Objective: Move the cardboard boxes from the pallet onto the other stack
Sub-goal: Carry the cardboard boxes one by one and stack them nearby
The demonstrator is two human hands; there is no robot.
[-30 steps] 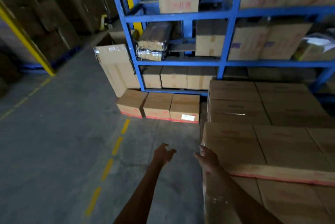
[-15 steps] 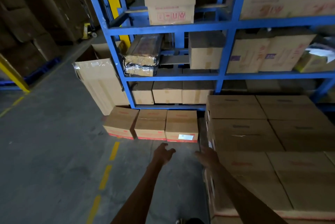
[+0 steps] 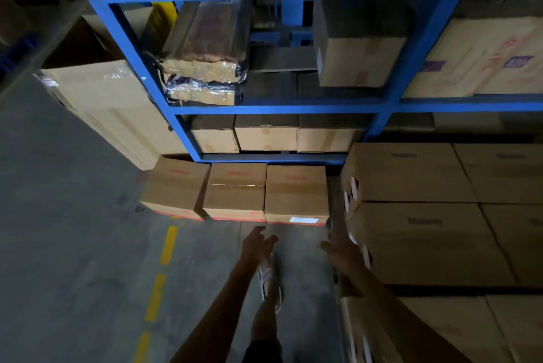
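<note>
A: hands?
B: both empty. left hand (image 3: 258,245) out over the floor (image 3: 73,245), fingers (image 3: 271,239) loosely spread, gripping nothing. right hand (image 3: 342,251) just beside the left edge of the stack (image 3: 426,245), fingers open, at or very near the box side; can't tell if touching

A: where are the boxes?
B: big stack fills the right side, several layers, tops flush, two rows deep at least. pallet under it not visible. nearest layer sits lower than the one behind it
B: second group is a row (image 3: 238,195) of three boxes on the floor, ahead of the hands, side by side, against the foot of the blue rack (image 3: 188,133). rightmost one has a white label on its front face, red band along the bottom edges

A: anything else?
B: rack shelves hold more cartons plus a plastic-wrapped bundle (image 3: 205,68). tall wrapped carton (image 3: 108,109) leans at the rack's left post. dashed yellow line (image 3: 160,274) on the floor left of the arms. one shoe (image 3: 269,280) visible below the left forearm
</note>
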